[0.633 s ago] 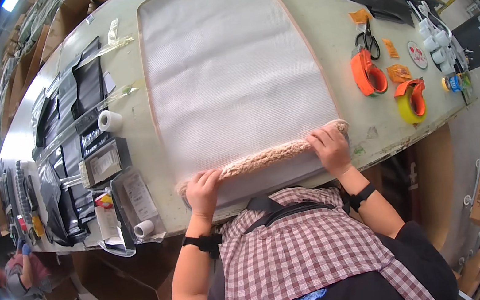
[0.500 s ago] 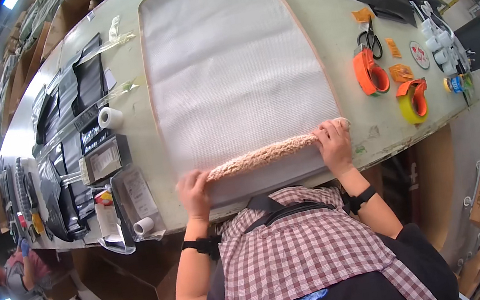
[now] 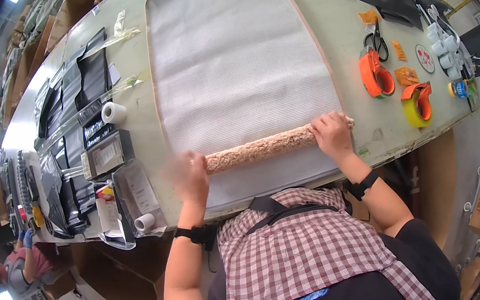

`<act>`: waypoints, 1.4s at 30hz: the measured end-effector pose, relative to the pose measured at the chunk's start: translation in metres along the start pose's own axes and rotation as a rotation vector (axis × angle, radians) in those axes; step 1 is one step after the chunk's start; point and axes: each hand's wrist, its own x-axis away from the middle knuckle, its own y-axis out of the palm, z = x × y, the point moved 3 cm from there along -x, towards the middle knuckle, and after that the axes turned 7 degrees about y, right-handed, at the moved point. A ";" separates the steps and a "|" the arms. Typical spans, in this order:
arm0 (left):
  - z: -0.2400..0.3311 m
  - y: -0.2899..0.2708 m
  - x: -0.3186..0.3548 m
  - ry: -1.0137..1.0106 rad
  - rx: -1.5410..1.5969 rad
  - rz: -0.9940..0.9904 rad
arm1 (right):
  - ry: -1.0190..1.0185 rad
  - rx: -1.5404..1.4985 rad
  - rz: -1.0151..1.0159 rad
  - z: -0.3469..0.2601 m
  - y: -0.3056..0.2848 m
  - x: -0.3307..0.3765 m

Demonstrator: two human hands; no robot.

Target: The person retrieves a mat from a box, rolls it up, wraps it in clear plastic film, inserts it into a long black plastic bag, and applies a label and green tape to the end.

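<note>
since the earlier frame, the left hand (image 3: 190, 179) has pushed farther from the body, and the right hand (image 3: 333, 136) has too, though less; the fluffy beige roll (image 3: 261, 149) between them looks fuller. it lies across the near end of a long mat (image 3: 240, 69), white mesh backing up, on a pale green table (image 3: 360, 104). the right hand's fingers are curled closed over the roll's right end. the left hand is at the other end, its fingers blurred, so whether it grips cannot be told. only the near end appears rolled; most of the mat lies flat, unrolled. two orange tape dispensers (image 3: 374, 76) (image 3: 418, 106) sit apart, to the right, untouched.
</note>
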 end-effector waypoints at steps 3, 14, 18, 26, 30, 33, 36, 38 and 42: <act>-0.001 0.030 0.034 0.024 0.228 -0.015 | 0.096 -0.002 -0.102 0.008 0.024 0.027; -0.014 0.025 -0.039 -0.009 0.239 -0.057 | 0.041 -0.053 0.015 0.004 0.017 -0.037; -0.010 0.025 -0.071 -0.038 0.019 0.086 | 0.144 -0.083 0.130 -0.007 0.033 -0.052; 0.049 0.032 -0.076 0.133 0.173 0.274 | 0.047 -0.173 0.083 -0.032 0.042 -0.090; 0.023 0.048 -0.115 0.105 0.173 -0.115 | -0.055 -0.293 0.172 -0.046 0.047 -0.099; 0.028 0.045 -0.136 0.088 0.142 0.088 | -0.177 -0.204 0.123 -0.050 0.052 -0.107; 0.044 0.050 -0.148 0.185 0.155 0.298 | -0.123 -0.158 0.062 -0.039 0.061 -0.146; 0.043 0.056 -0.161 0.269 0.147 0.154 | 0.016 -0.225 0.117 -0.037 0.062 -0.173; 0.015 0.061 -0.208 0.006 0.036 0.129 | -0.182 -0.102 0.220 -0.066 0.066 -0.163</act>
